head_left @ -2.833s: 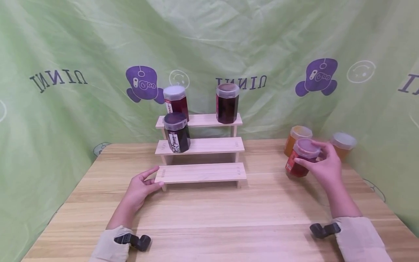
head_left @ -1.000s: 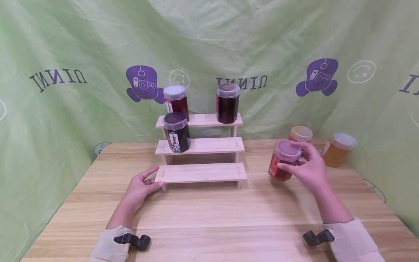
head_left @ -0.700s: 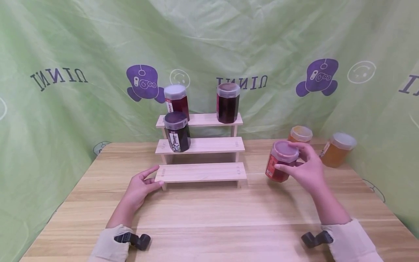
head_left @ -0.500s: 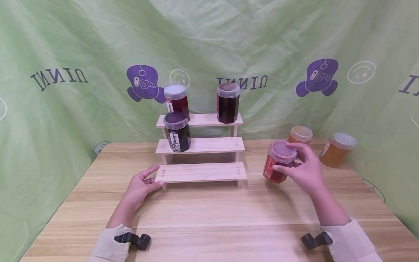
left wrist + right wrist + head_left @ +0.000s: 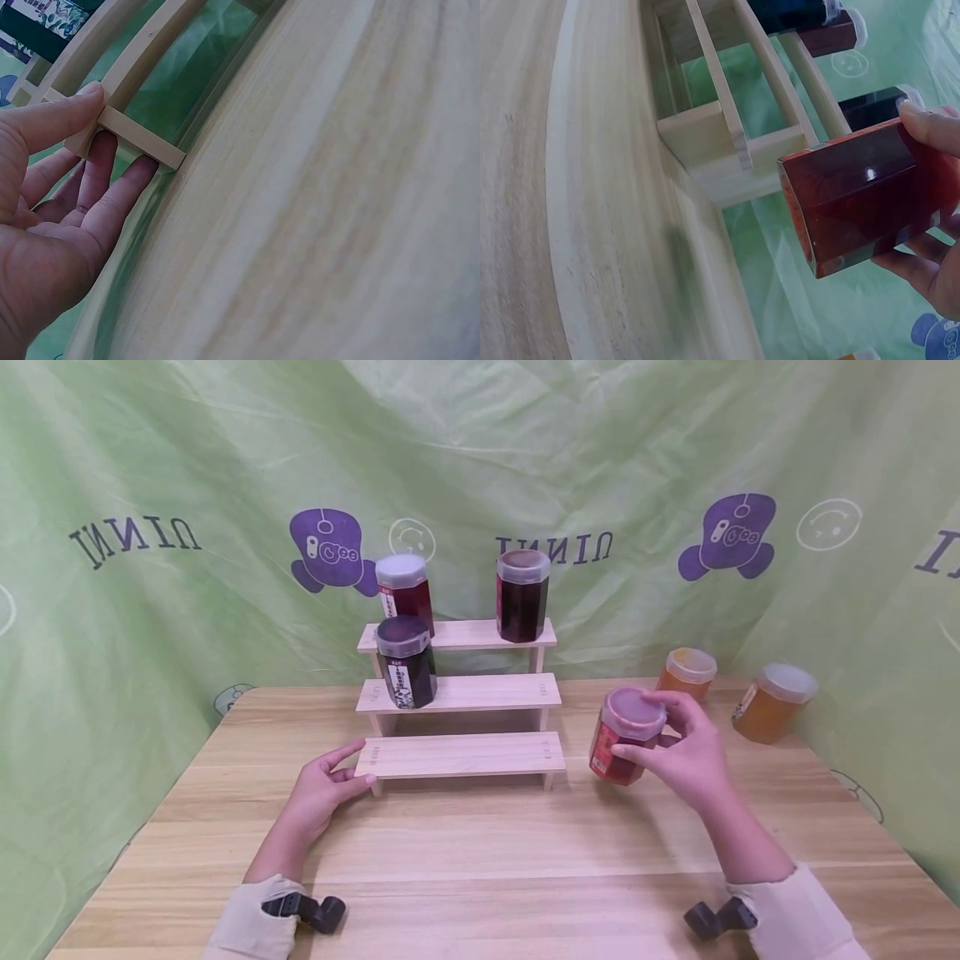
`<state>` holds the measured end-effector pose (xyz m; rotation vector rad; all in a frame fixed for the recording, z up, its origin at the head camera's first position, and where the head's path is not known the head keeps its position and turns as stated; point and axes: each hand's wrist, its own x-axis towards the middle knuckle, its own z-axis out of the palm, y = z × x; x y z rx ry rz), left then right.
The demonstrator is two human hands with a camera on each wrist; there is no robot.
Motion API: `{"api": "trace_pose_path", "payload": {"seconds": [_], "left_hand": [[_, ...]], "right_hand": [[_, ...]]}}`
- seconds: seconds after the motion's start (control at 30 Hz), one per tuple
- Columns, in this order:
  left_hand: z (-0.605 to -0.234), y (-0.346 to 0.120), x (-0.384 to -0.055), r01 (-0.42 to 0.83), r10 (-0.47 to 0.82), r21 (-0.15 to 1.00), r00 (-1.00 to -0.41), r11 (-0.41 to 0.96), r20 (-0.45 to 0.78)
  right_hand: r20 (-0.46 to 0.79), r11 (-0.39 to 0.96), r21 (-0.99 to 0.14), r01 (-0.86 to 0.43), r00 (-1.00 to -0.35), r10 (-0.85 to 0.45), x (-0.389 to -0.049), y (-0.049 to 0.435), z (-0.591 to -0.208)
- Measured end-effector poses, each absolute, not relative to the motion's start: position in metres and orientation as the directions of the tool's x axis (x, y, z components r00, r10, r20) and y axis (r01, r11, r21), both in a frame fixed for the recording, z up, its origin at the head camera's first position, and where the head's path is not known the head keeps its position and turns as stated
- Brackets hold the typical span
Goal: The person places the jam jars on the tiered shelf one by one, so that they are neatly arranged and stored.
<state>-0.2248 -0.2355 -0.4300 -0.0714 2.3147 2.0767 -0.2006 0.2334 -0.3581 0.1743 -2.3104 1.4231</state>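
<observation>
The right hand (image 5: pixel 686 756) is clamped on the red jar (image 5: pixel 622 737), with the thumb on the near side and the fingers around the opposite side, close to the lid (image 5: pixel 633 706). The red jar is raised clear of the desk (image 5: pixel 480 877), tilted with its base toward the stand (image 5: pixel 487 693), and located near the right end of the lowest board (image 5: pixel 460 755), not touching it. An orange label (image 5: pixel 602 747) is on its left side.

The left hand (image 5: pixel 318 789) grips the left end of the lowest board; the left wrist view shows the thumb over the board and the fingers at the supporting leg (image 5: pixel 142 139).

The stand is of pale wood and has three stepped tiers. Middle tier, left end: one purple-black jar (image 5: pixel 416 681), upright. Top tier, left end: one dark red jar (image 5: pixel 411 603), partly hidden by the purple-black jar. Top tier, right end: one dark brown jar (image 5: pixel 521 610), upright.

Right rear of the desk: one orange jar (image 5: pixel 678 683), partly hidden behind the right hand, and one amber jar (image 5: pixel 767 714) farther right, apart from it. A green printed backdrop (image 5: pixel 450 435) hangs behind the desk.
</observation>
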Motion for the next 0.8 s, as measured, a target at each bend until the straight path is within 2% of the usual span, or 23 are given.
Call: {"api": "trace_pose_path", "payload": {"seconds": [0.8], "left_hand": [[-0.427,-0.234,-0.223,-0.06,-0.021,0.991,-0.998,0.121,-0.058]], "right_hand": [[0.461,0.4,-0.82,-0.409,-0.887,0.037,-0.198,0.21,-0.362]]}}
